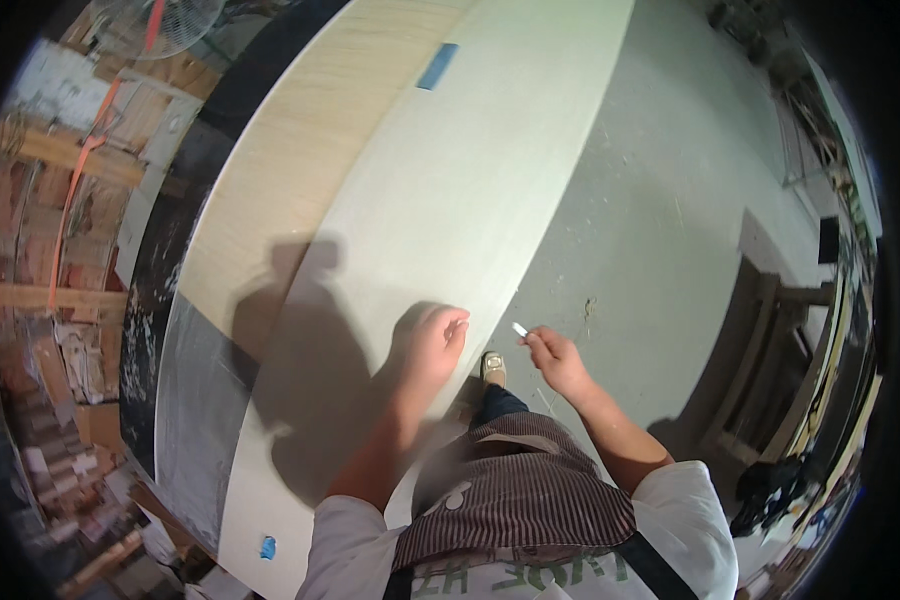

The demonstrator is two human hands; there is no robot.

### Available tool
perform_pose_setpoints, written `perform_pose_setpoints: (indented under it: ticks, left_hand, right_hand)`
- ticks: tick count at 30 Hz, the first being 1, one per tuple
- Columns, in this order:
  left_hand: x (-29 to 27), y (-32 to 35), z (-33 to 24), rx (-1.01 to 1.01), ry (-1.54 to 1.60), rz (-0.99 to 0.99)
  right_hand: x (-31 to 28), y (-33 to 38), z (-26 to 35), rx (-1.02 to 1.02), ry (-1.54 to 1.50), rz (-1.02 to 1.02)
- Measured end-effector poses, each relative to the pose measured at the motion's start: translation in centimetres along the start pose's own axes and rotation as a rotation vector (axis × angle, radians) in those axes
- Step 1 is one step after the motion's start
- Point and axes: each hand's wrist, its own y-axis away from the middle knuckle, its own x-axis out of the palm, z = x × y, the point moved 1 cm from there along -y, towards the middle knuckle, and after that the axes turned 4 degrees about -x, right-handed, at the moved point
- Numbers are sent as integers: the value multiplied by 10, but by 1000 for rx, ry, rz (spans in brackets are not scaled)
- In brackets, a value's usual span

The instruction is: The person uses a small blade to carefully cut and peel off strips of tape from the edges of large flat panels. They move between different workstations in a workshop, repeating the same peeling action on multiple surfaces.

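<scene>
At 4 o'clock from the centre of the view, a small white stick [519,329] is held in a narrow pinch by the right hand [558,362], over the grey floor [630,220] and just beside the edge of the pale board [450,190], not touching it. At 6 o'clock, the left hand [436,348] is held over the board, fingers curled toward the thumb; whether anything is gripped there cannot be told. For good control, the stick should be pinched lightly but securely, and knocks against the board's edge should be avoided. Glances should be allowed for the dark shadow [315,390] cast across the board, as detail may be obscured. Counted in view: hands, two; white stick, one; pale board, one; blue tape pieces [437,66], two, at 12 and 7 o'clock; shoe [493,366], one, at 5 o'clock; fan [160,22], one, between 10 and 11 o'clock.
</scene>
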Motion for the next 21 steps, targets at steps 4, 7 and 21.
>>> perform_pose_setpoints:
  ticks: [4,7,21]
  left_hand:
    - [9,-20,1,245,-183,81]
    - [11,-23,8,416,-278,116]
    - [10,-29,9,543,-369,216]
  right_hand:
    - [31,-9,22,-90,110,45]
    - [46,-17,23,-183,179,-3]
    - [58,-16,26,-220,382,-163]
